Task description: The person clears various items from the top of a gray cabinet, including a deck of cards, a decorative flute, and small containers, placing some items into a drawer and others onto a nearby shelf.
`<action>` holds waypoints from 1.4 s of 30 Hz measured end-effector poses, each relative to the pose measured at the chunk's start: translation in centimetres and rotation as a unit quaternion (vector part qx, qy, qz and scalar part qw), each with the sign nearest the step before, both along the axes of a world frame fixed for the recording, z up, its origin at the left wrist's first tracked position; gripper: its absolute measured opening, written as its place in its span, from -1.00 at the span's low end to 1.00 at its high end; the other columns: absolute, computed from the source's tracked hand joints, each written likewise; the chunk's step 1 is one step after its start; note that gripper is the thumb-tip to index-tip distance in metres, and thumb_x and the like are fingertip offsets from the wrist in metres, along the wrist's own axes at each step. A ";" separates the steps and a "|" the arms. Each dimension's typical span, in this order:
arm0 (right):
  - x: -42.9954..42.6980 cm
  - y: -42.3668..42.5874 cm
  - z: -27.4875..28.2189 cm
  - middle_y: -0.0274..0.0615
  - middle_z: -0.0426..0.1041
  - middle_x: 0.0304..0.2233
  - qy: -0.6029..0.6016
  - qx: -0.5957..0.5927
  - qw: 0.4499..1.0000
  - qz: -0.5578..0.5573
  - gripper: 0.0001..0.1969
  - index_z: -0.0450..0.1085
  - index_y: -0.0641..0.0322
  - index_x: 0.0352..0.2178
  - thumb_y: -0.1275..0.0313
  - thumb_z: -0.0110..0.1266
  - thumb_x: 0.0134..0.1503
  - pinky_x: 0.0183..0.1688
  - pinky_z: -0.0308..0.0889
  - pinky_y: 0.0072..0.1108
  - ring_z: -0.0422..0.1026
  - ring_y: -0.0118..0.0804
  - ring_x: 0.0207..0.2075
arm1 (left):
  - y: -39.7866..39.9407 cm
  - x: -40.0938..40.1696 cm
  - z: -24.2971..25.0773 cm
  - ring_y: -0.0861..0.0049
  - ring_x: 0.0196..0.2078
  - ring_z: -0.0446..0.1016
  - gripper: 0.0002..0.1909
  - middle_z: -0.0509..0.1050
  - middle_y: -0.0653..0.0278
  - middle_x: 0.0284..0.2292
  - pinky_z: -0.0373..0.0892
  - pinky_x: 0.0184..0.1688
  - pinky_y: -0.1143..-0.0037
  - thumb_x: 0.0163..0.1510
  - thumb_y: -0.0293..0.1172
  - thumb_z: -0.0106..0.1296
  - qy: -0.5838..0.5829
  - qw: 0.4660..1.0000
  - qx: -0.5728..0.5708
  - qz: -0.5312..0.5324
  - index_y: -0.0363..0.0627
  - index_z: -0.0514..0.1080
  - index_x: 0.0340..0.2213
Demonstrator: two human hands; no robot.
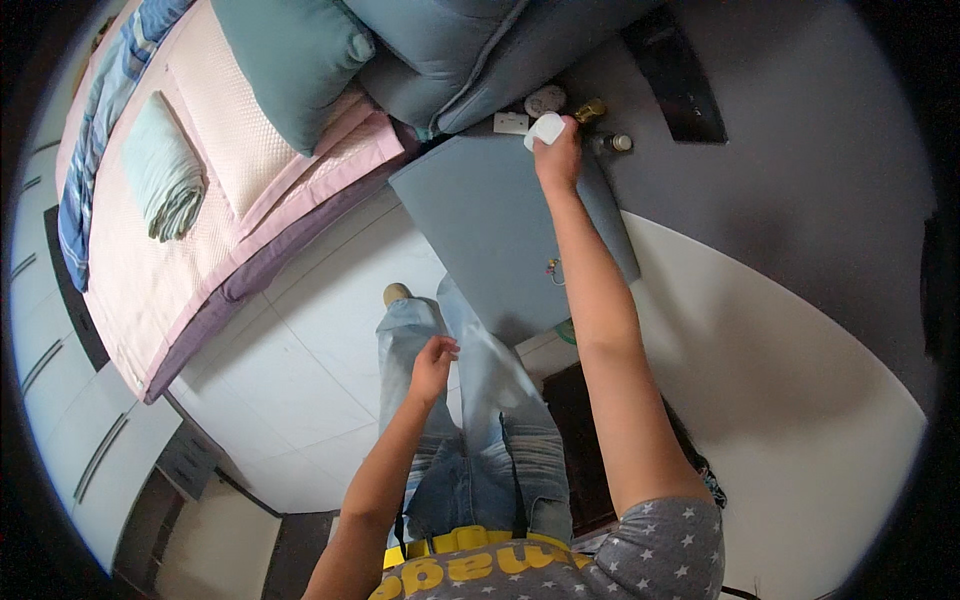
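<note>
My right hand point(561, 159) reaches out over the far end of a blue-grey bedside table point(480, 217). Its fingers grip a white object point(545, 130), perhaps a small bottle or jar; the hand hides part of it. Close around that hand are a white socket block point(511, 123), a round patterned tin or box point(545, 100), a gold-coloured bottle point(589, 111) and a small dark bottle with a pale cap point(613, 143). My left hand point(434, 367) hangs in front of my jeans with loosely curled fingers and nothing in it.
To the left stands a bed with a pink quilted cover point(202, 270), a green pillow point(300, 75) and a rolled pale-green cloth point(166, 169). A beaded trinket point(553, 268) lies on the table near my right forearm. A grey-and-white wall point(750, 300) rises on the right; drawers point(82, 450) line the far left.
</note>
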State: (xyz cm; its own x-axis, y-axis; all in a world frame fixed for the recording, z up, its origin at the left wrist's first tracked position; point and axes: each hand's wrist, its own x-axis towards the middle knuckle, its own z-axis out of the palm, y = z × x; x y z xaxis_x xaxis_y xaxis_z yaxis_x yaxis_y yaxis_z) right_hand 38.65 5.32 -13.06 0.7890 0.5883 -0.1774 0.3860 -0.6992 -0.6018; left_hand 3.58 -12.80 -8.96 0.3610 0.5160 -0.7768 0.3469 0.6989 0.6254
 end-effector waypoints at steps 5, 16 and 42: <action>0.8 -1.0 -0.2 0.06 0.31 -0.20 -0.080 -0.009 0.997 -0.004 -0.43 0.05 0.18 -0.09 0.39 0.10 -0.15 -0.26 0.28 -0.26 0.34 0.08 -0.24 | 0.1 0.1 -0.3 0.54 -0.35 0.35 -0.79 0.37 0.20 -0.41 0.29 -0.26 0.60 -0.06 -0.68 -0.31 0.001 1.000 0.018 0.006 -0.31 0.27 -0.35; -2.3 0.5 3.6 -0.01 0.21 -0.13 -0.263 0.049 0.933 0.242 -0.64 0.22 0.28 -0.21 0.44 0.00 -0.11 -0.09 0.18 -0.39 0.21 -0.03 -0.11 | 0.5 -0.3 0.2 0.52 -0.29 0.34 -0.78 0.37 0.20 -0.37 0.29 -0.21 0.55 -0.03 -0.66 -0.33 0.018 1.000 -0.023 -0.003 -0.29 0.25 -0.31; -13.8 -8.0 -4.5 0.03 0.23 -0.28 -0.019 -0.063 0.960 0.274 -0.53 0.17 0.27 -0.21 0.53 0.10 -0.23 -0.16 0.17 -0.34 0.22 0.03 -0.21 | 2.6 -1.4 -14.1 0.51 -0.12 0.23 -0.62 0.26 0.27 -0.14 0.19 -0.11 0.44 0.06 -0.36 -0.22 0.051 0.983 -0.090 0.154 -0.03 0.11 -0.05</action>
State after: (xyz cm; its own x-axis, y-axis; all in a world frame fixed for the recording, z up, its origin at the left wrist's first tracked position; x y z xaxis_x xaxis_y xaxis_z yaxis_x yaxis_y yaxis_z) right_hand 24.82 -2.69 -17.59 0.3754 0.8922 -0.2510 0.7364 -0.4516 -0.5038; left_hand 2.20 -10.18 -23.10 0.1250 0.4403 -0.8891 0.1555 0.8764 0.4558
